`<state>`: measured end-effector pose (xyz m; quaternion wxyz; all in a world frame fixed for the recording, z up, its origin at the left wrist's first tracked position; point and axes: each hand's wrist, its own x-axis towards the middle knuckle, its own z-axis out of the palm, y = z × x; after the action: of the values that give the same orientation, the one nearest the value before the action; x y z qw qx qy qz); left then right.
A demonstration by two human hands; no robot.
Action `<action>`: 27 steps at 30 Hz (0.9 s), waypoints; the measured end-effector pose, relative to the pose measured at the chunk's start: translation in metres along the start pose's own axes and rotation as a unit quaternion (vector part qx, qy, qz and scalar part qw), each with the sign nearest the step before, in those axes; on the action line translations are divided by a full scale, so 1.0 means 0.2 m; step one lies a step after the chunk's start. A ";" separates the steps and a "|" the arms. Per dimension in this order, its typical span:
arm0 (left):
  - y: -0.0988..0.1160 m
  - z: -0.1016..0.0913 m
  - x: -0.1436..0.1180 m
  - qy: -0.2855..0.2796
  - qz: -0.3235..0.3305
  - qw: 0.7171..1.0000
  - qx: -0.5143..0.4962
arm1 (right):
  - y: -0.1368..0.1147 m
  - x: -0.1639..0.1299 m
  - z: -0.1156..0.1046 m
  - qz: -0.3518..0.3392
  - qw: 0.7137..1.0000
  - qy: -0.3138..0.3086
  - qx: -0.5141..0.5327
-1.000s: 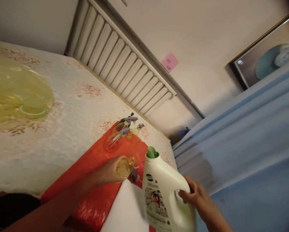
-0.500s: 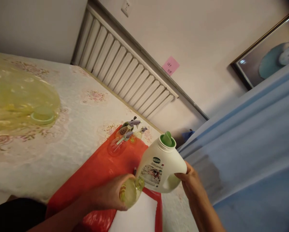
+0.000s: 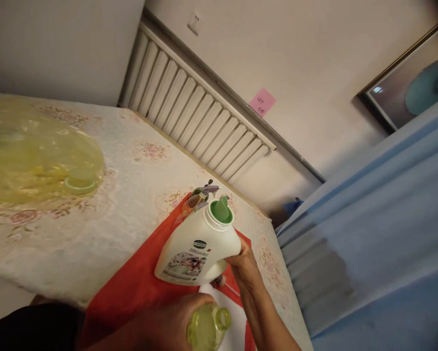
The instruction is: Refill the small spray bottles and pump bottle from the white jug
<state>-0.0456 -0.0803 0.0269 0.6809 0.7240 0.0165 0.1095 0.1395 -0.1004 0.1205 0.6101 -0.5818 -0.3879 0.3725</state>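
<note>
My right hand (image 3: 244, 265) is closed round the handle of a large off-white detergent jug (image 3: 189, 243). The jug is uncapped, with a green pouring spout (image 3: 222, 210) in its neck and a picture label on its side. Lower down, my left hand (image 3: 178, 317) grips a small clear yellow-green bottle (image 3: 206, 327) whose open mouth faces right. The jug is above and apart from the bottle. Under both hands are a red plastic sheet (image 3: 131, 278) and a white sheet (image 3: 235, 321). Part of the jug's base and handle is hidden.
Spray bottles (image 3: 200, 194) stand behind the jug, partly hidden by it. At the left lies a big yellow transparent bag (image 3: 39, 156) on the flowered tablecloth (image 3: 131, 190). A radiator (image 3: 197, 102) runs along the wall, and a blue curtain (image 3: 380, 219) hangs at the right.
The jug has moved left with my right hand, now covering some of the spray bottles. My left hand has shifted down and slightly right with the small bottle. The view has shifted slightly.
</note>
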 end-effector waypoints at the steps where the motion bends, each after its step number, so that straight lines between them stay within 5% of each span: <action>1: 0.00 0.00 0.00 0.005 -0.005 1.000 0.000 | 0.01 0.00 0.03 0.001 1.000 -0.005 0.006; 8: 0.03 -0.01 -0.02 0.047 -0.041 0.997 0.043 | 0.14 0.03 0.16 0.014 0.999 -0.033 0.017; 15: -0.02 0.00 0.03 0.040 -0.036 0.998 0.040 | 0.17 0.05 -0.01 -0.006 0.993 -0.083 -0.088; 20: -0.05 0.01 0.05 0.039 -0.047 0.996 0.059 | 0.16 0.03 -0.24 -0.015 0.927 -0.073 -0.368; 27: -0.10 0.03 0.09 0.035 -0.015 0.998 0.056 | 0.40 -0.07 -0.39 0.006 0.855 -0.019 -0.518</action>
<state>-0.0243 -0.0808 0.0088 0.6399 0.7563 0.0571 0.1234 0.2032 -0.1416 0.0379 0.2115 -0.8087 -0.5328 0.1322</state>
